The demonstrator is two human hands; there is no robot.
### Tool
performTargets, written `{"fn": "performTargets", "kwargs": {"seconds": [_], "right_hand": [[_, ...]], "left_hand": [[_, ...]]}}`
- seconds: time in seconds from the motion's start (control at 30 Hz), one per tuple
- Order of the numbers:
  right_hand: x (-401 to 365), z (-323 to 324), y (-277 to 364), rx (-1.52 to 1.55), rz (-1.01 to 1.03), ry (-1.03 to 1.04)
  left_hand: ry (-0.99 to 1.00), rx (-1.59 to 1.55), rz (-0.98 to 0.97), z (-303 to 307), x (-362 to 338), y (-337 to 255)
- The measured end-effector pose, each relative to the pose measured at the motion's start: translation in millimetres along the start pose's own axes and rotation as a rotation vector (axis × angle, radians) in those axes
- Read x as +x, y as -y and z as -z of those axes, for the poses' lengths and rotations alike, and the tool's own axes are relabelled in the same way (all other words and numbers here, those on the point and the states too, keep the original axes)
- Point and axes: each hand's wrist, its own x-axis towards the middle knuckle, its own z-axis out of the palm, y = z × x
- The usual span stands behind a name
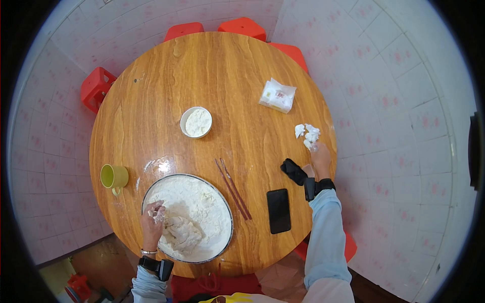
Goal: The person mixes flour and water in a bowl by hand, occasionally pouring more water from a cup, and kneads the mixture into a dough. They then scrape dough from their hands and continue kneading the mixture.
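Observation:
My left hand [153, 222], dusted with flour and with its fingers curled, is over the left side of a large white basin [230, 222]. Loose flour [207, 202] and a lump of dough [182, 235] lie in the basin, the dough just right of that hand. On the right side of the table, my right hand [320, 155] reaches to crumpled white tissues [311, 135], its fingertips at their lower edge. Whether it grips them is too small to tell. Neither palm can be seen into.
Two dark chopsticks [233, 192], a black phone [279, 211] and a black item [293, 171] lie between basin and right arm. Further back are a bowl of flour [197, 122] and a tissue pack [277, 96]. A yellow-green cup [114, 176] stands left. Red stools [97, 88] surround the table [151, 86].

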Motion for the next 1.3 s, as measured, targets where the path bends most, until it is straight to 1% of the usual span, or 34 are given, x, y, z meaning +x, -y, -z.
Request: {"fn": "performTargets", "kwargs": {"seconds": [0.13, 0.23, 0.33, 0.4, 0.43, 0.5, 0.53, 0.6, 0.63, 0.7, 0.77, 0.8, 0.83, 0.87, 0.9, 0.93, 0.97, 1.0, 1.03, 1.1, 1.13, 1.23, 1.3], "right_hand": [[-7, 5, -1, -0.005, 0.020, 0.009], [-8, 2, -1, -0.045, 0.080, -0.059], [-4, -3, -7, -0.001, 0.045, -0.070], [5, -11, -22, 0.723, -0.245, 0.237], [1, -10, -26, 0.721, -0.242, 0.237], [-14, 14, -12, 1.243, -0.362, 0.617], [-26, 27, 4, 1.238, -0.358, 0.627], [-63, 51, 52, 1.462, -0.387, 0.798], [-84, 61, 75, 1.473, -0.398, 0.810], [-118, 58, 103, 1.569, -0.364, 0.994], [-157, 58, 140, 1.639, -0.449, 1.064], [-177, 66, 163, 1.590, -0.475, 1.067], [-189, 46, 165, 1.741, -0.388, 1.283], [-213, 29, 177, 1.767, -0.377, 1.391], [-231, 23, 189, 1.801, -0.367, 1.476], [-243, 21, 199, 1.793, -0.363, 1.490], [-255, 29, 211, 1.773, -0.432, 1.514], [-264, 33, 221, 1.752, -0.506, 1.534], [-274, 32, 227, 1.742, -0.504, 1.542], [-289, 30, 237, 1.751, -0.630, 1.543], [-295, 29, 240, 1.733, -0.666, 1.541], [-312, 21, 245, 1.683, -0.699, 1.556], [-320, 17, 249, 1.657, -0.674, 1.572]], "left_hand": [[-0.017, -0.074, -0.018, -9, 4, -6], [0.013, -0.091, -0.055, -15, 2, -11], [0.022, -0.124, -0.035, -14, 0, -14], [0.022, -0.112, -0.032, -11, -1, -16], [0.021, -0.115, -0.031, -9, -1, -18], [0.021, -0.114, -0.008, -7, 0, -23], [0.013, -0.115, 0.000, -7, 0, -25], [0.036, -0.191, -0.007, -10, 2, -30], [0.024, -0.187, 0.004, -14, 4, -29], [0.091, -0.169, -0.098, -19, 8, -31], [0.176, -0.199, -0.071, -17, 9, -53], [0.162, -0.193, -0.058, -19, 10, -62], [0.248, -0.277, -0.129, -21, 12, -69], [0.319, -0.360, -0.193, -14, 5, -67], [0.308, -0.359, -0.186, -12, 1, -67], [0.355, -0.448, -0.139, -10, -3, -66], [0.402, -0.540, -0.091, -7, -6, -62], [0.417, -0.519, -0.138, -5, -8, -56], [0.408, -0.523, -0.135, -2, -13, -53], [0.425, -0.641, -0.041, 2, -23, -46], [0.418, -0.648, -0.040, 5, -26, -41], [0.430, -0.726, -0.052, 12, -34, -25], [0.479, -0.758, -0.053, 18, -37, -16]]}}
